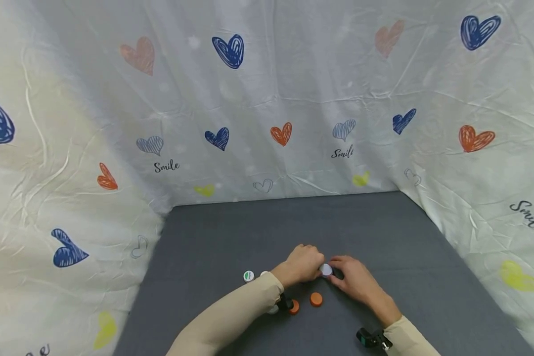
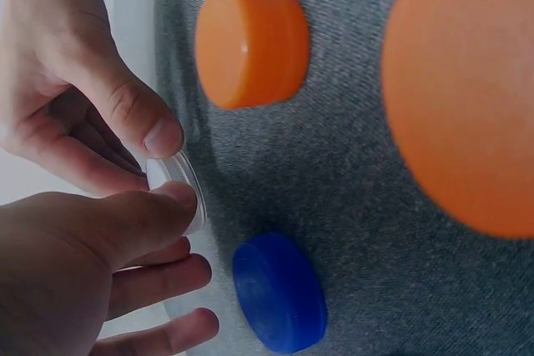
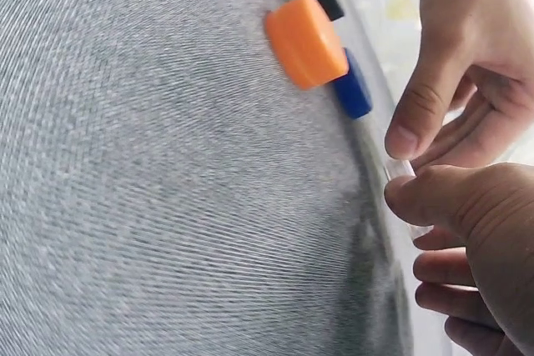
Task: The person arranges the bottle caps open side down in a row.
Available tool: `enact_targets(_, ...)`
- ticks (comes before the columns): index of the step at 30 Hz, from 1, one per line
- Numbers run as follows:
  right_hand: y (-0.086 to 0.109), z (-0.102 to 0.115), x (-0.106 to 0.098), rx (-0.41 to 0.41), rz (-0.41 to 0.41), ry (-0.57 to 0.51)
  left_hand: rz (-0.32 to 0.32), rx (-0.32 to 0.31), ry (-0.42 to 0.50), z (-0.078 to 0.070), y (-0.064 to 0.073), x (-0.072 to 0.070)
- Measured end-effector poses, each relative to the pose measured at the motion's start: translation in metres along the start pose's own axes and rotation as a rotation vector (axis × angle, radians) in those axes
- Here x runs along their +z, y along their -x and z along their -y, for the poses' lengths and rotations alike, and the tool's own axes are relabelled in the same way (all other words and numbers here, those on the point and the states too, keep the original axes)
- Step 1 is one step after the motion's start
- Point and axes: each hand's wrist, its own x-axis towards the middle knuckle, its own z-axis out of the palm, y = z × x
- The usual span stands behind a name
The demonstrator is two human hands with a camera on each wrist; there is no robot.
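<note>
A whitish, see-through round cap [image 1: 326,270] is held up between both hands. My left hand [image 1: 303,262] pinches one side of it, the thumb [image 2: 173,196] lying on the cap's edge in the left wrist view. From the other side my right hand [image 1: 355,279] pinches it, its thumb [image 3: 409,193] close to the left thumb. An orange cap [image 1: 316,299] lies on the cloth just nearer than the hands. A blue cap [image 2: 279,292] rests near the left fingers; the left arm hides it in the head view.
Another orange cap [image 1: 294,307] and a pale cap [image 1: 273,310] lie partly under the left wrist. Further left is a white cap with a green mark [image 1: 248,276], beside a white one [image 1: 264,273] partly hidden by the arm. Grey cloth [image 1: 204,247] covers the table; a heart-printed curtain [image 1: 249,99] surrounds it.
</note>
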Motion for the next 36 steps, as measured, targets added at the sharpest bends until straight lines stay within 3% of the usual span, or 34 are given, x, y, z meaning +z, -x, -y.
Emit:
enact_targets(5, -0.001, 0.003, 0.007, 0.041, 0.039, 0.005, 0.039, -0.013, -0.031, -0.001, 0.001, 0.005)
enact_targets(9, -0.001, 0.004, 0.012, 0.050, 0.019, 0.016, 0.060, -0.017, -0.044, -0.002, 0.002, 0.008)
enact_targets(15, -0.002, 0.005, 0.015, 0.045, -0.031, 0.031, 0.038, -0.017, -0.061, 0.000, 0.003, 0.011)
enact_targets(20, -0.002, 0.003, 0.014, 0.046, -0.047, 0.029, -0.011, -0.075, -0.021, 0.006, 0.011, 0.008)
enact_targets(24, -0.003, 0.001, 0.008, 0.051, -0.061, 0.023, -0.074, -0.156, 0.012, 0.020, 0.026, 0.001)
enact_targets(30, -0.014, -0.006, -0.009, 0.013, -0.123, 0.023, -0.168, -0.265, 0.034, 0.048, 0.052, -0.020)
enact_targets(36, -0.031, -0.012, -0.032, -0.066, -0.285, 0.017, -0.276, -0.356, 0.117, 0.077, 0.079, -0.047)
